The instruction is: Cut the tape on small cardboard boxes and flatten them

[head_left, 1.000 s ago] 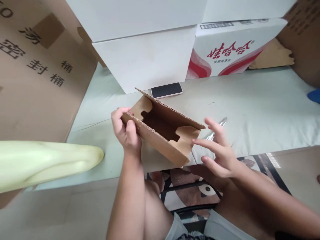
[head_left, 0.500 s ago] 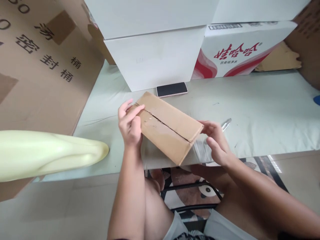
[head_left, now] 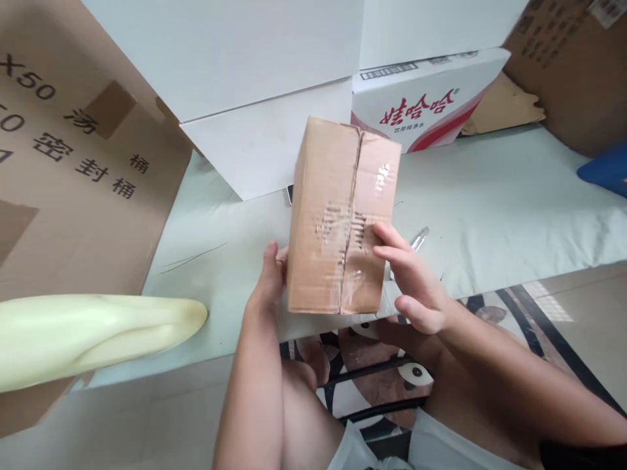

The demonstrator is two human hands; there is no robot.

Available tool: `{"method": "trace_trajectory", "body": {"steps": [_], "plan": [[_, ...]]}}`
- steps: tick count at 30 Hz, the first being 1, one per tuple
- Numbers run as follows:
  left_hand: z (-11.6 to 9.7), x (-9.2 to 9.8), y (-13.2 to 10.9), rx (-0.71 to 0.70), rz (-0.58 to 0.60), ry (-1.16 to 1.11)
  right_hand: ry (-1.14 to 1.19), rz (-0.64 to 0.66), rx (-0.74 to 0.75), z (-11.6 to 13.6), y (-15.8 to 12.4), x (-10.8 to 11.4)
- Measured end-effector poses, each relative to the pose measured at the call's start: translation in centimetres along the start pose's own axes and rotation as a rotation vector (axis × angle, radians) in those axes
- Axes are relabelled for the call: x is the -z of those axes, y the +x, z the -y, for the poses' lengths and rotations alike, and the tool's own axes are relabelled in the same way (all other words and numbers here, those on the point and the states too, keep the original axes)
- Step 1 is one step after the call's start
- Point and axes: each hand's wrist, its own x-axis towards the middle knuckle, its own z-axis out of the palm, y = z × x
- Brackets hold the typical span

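In the head view, the cardboard box [head_left: 321, 189] is above the desk [head_left: 480, 196]; the left hand [head_left: 268, 282] is partly behind it, grip unclear; the right hand [head_left: 418, 282] is spread alongside. Uneven support could tip it.

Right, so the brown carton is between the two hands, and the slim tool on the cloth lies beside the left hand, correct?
Not quite. In the head view, the slim tool on the cloth lies beside the right hand, not the left hand. The brown carton is between the two hands, as you say.
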Motion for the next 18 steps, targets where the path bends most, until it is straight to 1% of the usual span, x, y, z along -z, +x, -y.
{"method": "trace_trajectory", "body": {"steps": [2,4,5,6,7,8,9,10,11,13,14,16,18], "plan": [[0.4,0.0,-0.4,0.057,0.024,0.132,0.046,-0.083,-0.054,-0.6,-0.6,0.3],[0.6,0.1,-0.5,0.111,0.056,0.207,0.092,-0.136,-0.149,-1.3,-1.2,0.6],[0.6,0.2,-0.5,0.12,0.061,0.239,0.104,-0.144,-0.193,-1.6,-1.4,0.7],[0.6,0.2,-0.4,0.095,0.026,0.272,0.105,-0.142,-0.228,-1.9,-1.5,0.8],[0.5,0.1,-0.4,0.031,-0.044,0.293,0.098,-0.128,-0.251,-2.1,-1.6,0.9],[0.4,-0.1,-0.4,-0.075,-0.13,0.298,0.085,-0.107,-0.259,-2.3,-1.5,0.9],[0.4,-0.4,-0.4,-0.221,-0.209,0.289,0.071,-0.085,-0.262,-2.3,-1.4,0.9],[0.3,-0.8,-0.4,-0.395,-0.258,0.273,0.061,-0.065,-0.269,-2.3,-1.3,0.8],[0.3,-1.2,-0.6,-0.567,-0.256,0.266,0.053,-0.052,-0.282,-2.3,-1.2,0.7],[0.3,-2.2,-0.9,-0.833,-0.122,0.334,0.041,-0.033,-0.315,-2.2,-1.1,0.6],[0.3,-2.6,-1.0,-0.913,-0.051,0.411,0.038,-0.029,-0.333,-2.2,-1.0,0.6],[0.4,-3.1,-1.1,-0.991,0.03,0.544,0.005,-0.08,-0.381,-2.5,-1.1,1.1],[0.5,-3.2,-1.1,-1.023,0.03,0.579,-0.157,-0.173,-0.496,-3.2,-1.3,2.1]]}}
